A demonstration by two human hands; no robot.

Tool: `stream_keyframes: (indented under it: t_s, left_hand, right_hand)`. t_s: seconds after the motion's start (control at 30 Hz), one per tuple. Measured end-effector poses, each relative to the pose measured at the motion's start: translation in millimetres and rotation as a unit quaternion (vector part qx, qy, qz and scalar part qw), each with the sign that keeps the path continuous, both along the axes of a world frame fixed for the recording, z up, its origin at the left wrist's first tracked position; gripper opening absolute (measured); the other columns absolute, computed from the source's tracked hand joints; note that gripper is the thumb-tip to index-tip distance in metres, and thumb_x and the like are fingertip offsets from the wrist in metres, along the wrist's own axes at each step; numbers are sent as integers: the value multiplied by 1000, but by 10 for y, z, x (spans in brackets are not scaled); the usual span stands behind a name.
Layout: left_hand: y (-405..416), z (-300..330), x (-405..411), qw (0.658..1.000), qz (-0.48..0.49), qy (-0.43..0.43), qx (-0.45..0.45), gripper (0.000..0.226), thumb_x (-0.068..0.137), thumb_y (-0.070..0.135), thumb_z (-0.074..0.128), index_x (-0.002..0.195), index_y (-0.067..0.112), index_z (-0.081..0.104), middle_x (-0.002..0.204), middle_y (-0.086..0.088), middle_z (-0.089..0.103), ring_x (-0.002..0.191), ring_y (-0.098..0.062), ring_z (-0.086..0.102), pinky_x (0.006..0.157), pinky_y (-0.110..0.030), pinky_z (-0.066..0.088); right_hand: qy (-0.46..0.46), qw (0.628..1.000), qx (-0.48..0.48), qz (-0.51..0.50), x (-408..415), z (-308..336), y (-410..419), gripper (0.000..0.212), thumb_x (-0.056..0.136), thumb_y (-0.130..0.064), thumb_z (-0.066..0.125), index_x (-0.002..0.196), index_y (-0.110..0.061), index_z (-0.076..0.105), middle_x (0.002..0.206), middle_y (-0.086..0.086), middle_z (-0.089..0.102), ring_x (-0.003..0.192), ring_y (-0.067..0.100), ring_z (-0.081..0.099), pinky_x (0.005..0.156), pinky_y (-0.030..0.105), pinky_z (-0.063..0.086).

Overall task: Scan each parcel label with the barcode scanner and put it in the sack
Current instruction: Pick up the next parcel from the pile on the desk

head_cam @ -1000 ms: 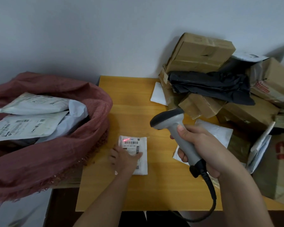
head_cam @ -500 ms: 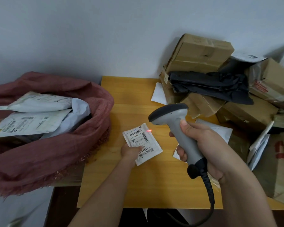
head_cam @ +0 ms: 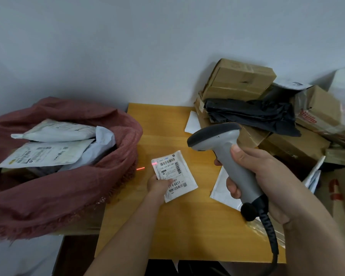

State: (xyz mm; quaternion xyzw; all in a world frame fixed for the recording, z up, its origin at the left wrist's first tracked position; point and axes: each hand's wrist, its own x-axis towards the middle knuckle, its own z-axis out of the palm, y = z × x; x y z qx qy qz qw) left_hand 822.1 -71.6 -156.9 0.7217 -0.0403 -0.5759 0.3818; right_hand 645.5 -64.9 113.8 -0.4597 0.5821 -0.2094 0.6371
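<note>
1 parcel [head_cam: 174, 175] pinched in left hand [head_cam: 157, 185], right hand [head_cam: 267, 180] gripping scanner [head_cam: 227, 154] — beam's clipping the label's edge, could misread!

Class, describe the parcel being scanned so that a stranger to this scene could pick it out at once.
Find the yellow wooden table between the red sack and the box pile. Near its middle, the left hand holds a small white packet. Unlike the other parcels, it shows its barcode label, with red scanner light at its edge.

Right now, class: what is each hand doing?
Left hand: closed on the small white parcel.
Right hand: closed around the barcode scanner.
</note>
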Motion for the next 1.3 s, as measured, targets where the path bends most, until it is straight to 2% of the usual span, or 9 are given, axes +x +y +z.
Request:
stream_keyframes:
  t_s: [0.27,0.6,0.7,0.8,0.93,1.0,1.1,1.2,1.3]
  left_hand:
    - [-58,188,150,999,1,1,-37,25,80,-6,74,91,14,63,99,-9,70,94,-30,69,85,-48,57]
    - [-116,587,437,991,31,27,-125,28,79,-9,73,97,11,65,97,-11,73,77,-22,71,56,-33,56]
    - [-157,779,532,981,33,42,-186,33,79,-12,71,106,6,66,103,-13,73,84,-25,72,65,-36,58]
    - [-189,1040,700,963,38,54,-260,34,78,-12,71,108,3,66,108,-16,72,87,-26,72,71,-37,60]
    - [-202,1367,1184,935,159,-10,-317,23,85,2,71,106,11,66,102,-6,75,85,-22,74,68,-34,60]
    - [-163,1458,1499,916,253,-111,-290,26,89,10,69,115,11,62,110,-5,71,90,-17,71,66,-23,56]
    - [-36,1442,1939,896,325,-250,-170,59,89,20,71,138,3,43,135,-13,55,120,-27,56,94,-30,48]
    - [108,1390,2141,902,295,-316,-1,84,82,25,75,147,6,26,147,-19,29,135,-37,31,108,-45,33]
    - [145,1331,2071,897,262,-356,13,74,80,14,68,143,10,30,146,-18,24,132,-38,28,109,-47,30]
  right_hand:
    - [19,998,-43,39,159,164,31,57,77,-51,50,105,-3,63,56,13,58,49,24,51,49,31,43]
    - [-4,991,-114,63,408,504,127,55,78,-49,50,104,-4,66,55,4,61,47,18,53,45,22,44]
    - [-32,990,-125,60,470,579,146,52,79,-47,51,102,-3,67,57,4,62,46,18,52,45,24,45]
    - [-62,987,-134,69,575,625,151,52,83,-46,51,104,-1,68,67,23,58,50,24,50,51,31,45]
    - [-132,982,-126,57,784,629,162,51,86,-46,51,107,-3,69,62,21,55,48,23,49,45,24,46]
    - [-135,981,-127,57,872,585,169,52,86,-46,51,109,-3,68,59,19,55,46,21,50,44,23,45]
    - [-126,983,-120,54,961,482,174,52,86,-46,50,109,-2,67,57,20,56,46,22,50,44,24,45]
    - [-121,986,-102,47,1012,361,162,52,87,-47,51,109,-3,66,58,19,56,46,22,51,45,26,45]
    - [-118,989,-85,36,977,278,120,51,85,-49,54,109,-6,67,60,18,57,47,22,51,44,25,46]
